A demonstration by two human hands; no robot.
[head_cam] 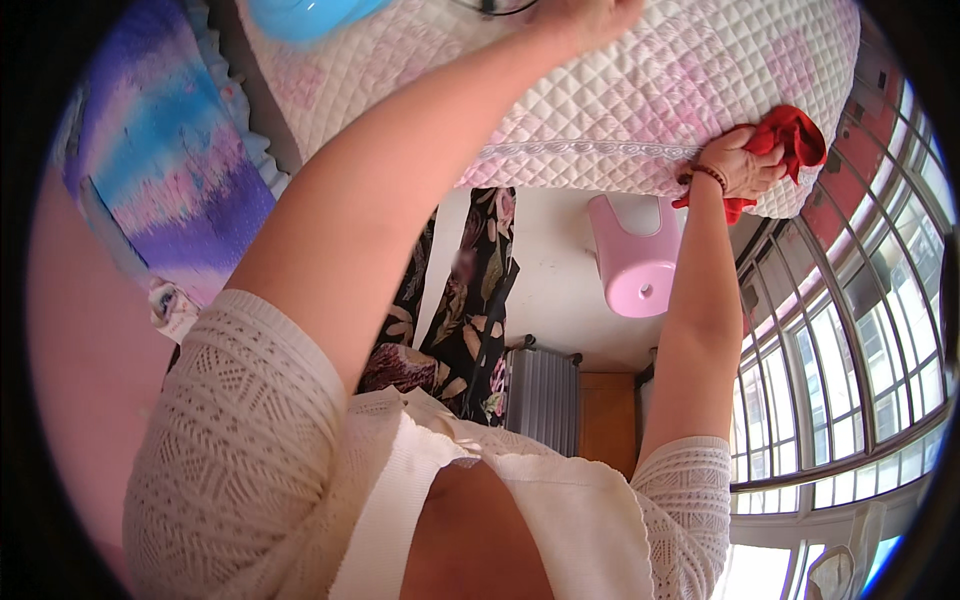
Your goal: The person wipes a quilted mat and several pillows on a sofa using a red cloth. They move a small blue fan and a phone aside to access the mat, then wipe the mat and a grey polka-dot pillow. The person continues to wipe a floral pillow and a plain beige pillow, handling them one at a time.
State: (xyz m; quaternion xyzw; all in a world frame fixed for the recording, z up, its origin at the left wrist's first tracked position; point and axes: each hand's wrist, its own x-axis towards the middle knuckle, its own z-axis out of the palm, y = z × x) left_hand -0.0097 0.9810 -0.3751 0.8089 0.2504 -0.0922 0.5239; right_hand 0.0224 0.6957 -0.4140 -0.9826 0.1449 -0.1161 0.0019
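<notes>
My right hand [739, 161], with a dark red bead bracelet at its wrist, is closed over a crumpled red cloth [795, 139]. The cloth lies at the right front corner of a quilted cover [600, 112] in white and pink, and part of it hangs below my hand. Stretched across the cover, my left hand [592, 22] reaches the top edge of the view. Its fingers are partly cut off there, so what they touch is hidden. Just left of it is a thin dark wire-like object [495, 7], also cut by the edge.
A blue plastic object [315, 15] stands at the cover's far left. Purple and blue frilled fabric [180, 150] hangs at left. Below the cover's edge are a pink plastic stool [637, 285] and a grey ribbed suitcase [544, 397]. Metal window bars [825, 300] line the right side.
</notes>
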